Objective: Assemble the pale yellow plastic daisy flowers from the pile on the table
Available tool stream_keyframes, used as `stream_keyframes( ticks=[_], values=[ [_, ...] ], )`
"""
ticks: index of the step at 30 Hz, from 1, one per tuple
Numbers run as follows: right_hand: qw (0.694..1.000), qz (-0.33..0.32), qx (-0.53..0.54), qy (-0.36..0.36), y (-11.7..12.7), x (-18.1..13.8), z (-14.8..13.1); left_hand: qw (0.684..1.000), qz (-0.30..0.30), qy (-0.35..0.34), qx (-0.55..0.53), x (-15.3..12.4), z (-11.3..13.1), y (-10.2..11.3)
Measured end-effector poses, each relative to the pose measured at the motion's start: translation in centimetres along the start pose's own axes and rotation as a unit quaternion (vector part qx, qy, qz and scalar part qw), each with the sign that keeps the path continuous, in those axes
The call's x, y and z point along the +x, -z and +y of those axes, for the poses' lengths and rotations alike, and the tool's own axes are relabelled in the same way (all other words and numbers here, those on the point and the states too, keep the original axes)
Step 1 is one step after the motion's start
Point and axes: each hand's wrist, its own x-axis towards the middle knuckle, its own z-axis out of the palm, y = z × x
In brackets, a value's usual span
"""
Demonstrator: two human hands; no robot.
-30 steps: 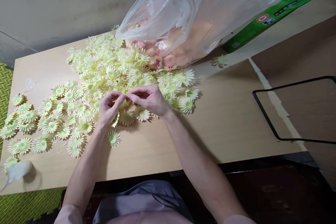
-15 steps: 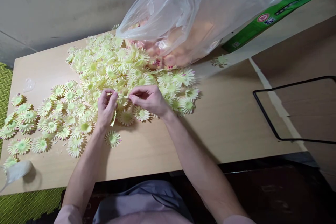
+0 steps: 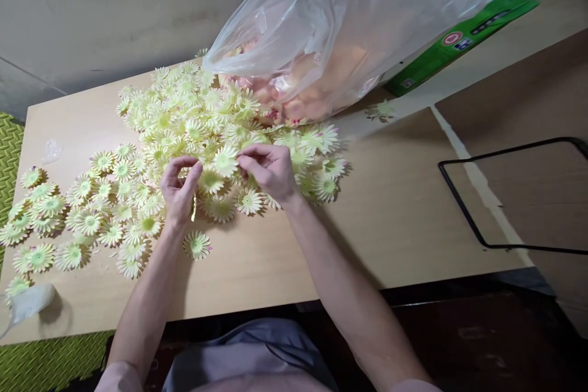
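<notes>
Over the near part of a heap of pale yellow artificial flowers (image 3: 184, 116), both my hands are raised. My right hand (image 3: 273, 173) is closed, thumb and forefinger pinching the edge of one flower (image 3: 226, 161) that faces up. To its left, my left hand (image 3: 179, 188) is curled with thumb and forefinger close together. A thin pale yellow strip (image 3: 193, 207) hangs down from the left fingers; its upper part is hidden behind them. A single loose flower (image 3: 197, 245) lies on the wooden table (image 3: 257, 263) just below the left hand.
A translucent plastic bag (image 3: 340, 37) with pinkish-orange pieces inside stands behind the heap. Beside it are a green packet (image 3: 459, 43) and one stray flower (image 3: 380, 111). A black metal frame (image 3: 463, 214) is at the right, a clear cup-like item (image 3: 32, 303) at the left front corner.
My hands have moved apart from nearly touching. A flower now shows face up at my right fingertips, where a thin pale piece stretched between the hands before. The strip still hangs from the left.
</notes>
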Motion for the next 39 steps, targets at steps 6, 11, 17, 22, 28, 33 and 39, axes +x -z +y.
stream_keyframes(
  ticks=[6,11,17,22,28,33,39],
  values=[
    [0.995,-0.097,-0.001,-0.011,-1.1,-0.7,-0.6,0.998,-0.059,0.006,0.023,-0.3,-0.3,-0.2],
    [0.991,-0.133,0.022,-0.026,-0.8,-0.6,-1.1,0.997,-0.064,-0.024,0.042,-0.2,-0.3,-0.3],
    [0.99,-0.138,0.012,-0.02,-0.8,-0.6,-1.0,0.997,-0.065,-0.028,0.03,-0.1,-0.5,-0.2],
    [0.991,-0.132,0.008,-0.019,-0.8,-0.6,-1.0,0.997,-0.065,-0.022,0.04,-0.1,-0.5,-0.2],
    [0.991,-0.129,0.005,-0.03,-0.8,-0.6,-1.0,0.997,-0.062,-0.02,0.039,-0.1,-0.6,-0.2],
    [0.991,-0.128,0.0,-0.028,-0.8,-0.6,-0.9,0.997,-0.064,-0.014,0.029,-0.1,-0.6,-0.1],
    [0.991,-0.129,-0.007,-0.03,-0.8,-0.6,-1.0,0.998,-0.059,-0.017,0.03,-0.1,-0.7,-0.1]
  ],
)
